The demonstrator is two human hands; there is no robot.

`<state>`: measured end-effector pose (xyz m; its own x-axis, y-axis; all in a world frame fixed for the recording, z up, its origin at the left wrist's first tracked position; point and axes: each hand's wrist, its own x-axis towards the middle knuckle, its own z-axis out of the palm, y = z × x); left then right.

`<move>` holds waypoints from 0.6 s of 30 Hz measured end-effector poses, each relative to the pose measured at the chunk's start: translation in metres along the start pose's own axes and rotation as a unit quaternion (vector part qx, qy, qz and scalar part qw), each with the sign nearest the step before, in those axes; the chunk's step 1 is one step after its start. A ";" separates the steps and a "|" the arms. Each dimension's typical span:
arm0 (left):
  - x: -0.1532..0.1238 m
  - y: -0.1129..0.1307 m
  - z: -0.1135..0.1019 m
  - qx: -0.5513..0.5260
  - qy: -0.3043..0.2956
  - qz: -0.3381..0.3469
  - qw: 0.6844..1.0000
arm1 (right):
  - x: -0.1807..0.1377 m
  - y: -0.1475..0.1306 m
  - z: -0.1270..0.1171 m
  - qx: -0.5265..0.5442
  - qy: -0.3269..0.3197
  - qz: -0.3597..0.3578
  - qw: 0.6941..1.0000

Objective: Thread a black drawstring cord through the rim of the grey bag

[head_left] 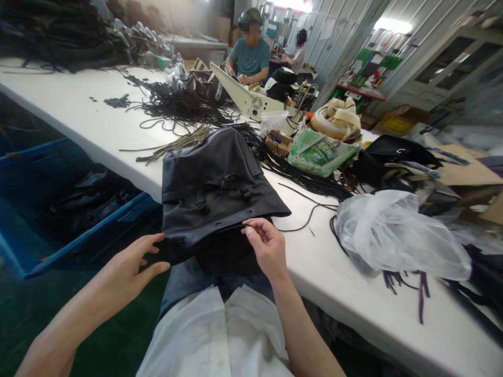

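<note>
A black bag [212, 178] with small buckles and a row of eyelets along its opening lies over the table edge, its mouth toward my body. My right hand [267, 246] pinches something at the near rim of the opening; it looks like a thin black cord, partly hidden by the fingers. At the left corner of the bag's mouth is my left hand [137, 262], thumb and fingers apart, with nothing visible between them. The bag's dark inside shows below the rim, above my lap.
Black cords [184, 104] are heaped on the white table [353, 293]. A blue crate [90, 235] with dark pieces stands at left. On the right are a clear plastic bag [396, 230] and a green box [322, 152] with rolled strap. Farther back sits another person [251, 55].
</note>
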<state>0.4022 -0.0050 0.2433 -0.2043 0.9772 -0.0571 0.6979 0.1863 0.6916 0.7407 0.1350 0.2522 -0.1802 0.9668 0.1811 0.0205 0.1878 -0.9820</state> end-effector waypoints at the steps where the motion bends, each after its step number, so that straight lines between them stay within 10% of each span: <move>1: -0.003 -0.005 0.002 -0.005 -0.002 -0.009 1.000 | 0.002 0.003 -0.005 0.061 0.016 0.047 0.997; 8: -0.006 -0.021 0.013 -0.026 0.052 -0.028 0.998 | 0.017 0.016 -0.018 0.385 0.074 0.161 0.906; 18: -0.010 -0.003 0.027 -0.062 0.095 0.046 0.993 | 0.047 0.013 -0.034 0.428 0.212 0.149 0.866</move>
<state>0.4209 -0.0129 0.2227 -0.2778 0.9507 0.1379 0.6314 0.0725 0.7721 0.7661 0.1890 0.2501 0.0880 0.9613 -0.2611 -0.7655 -0.1024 -0.6352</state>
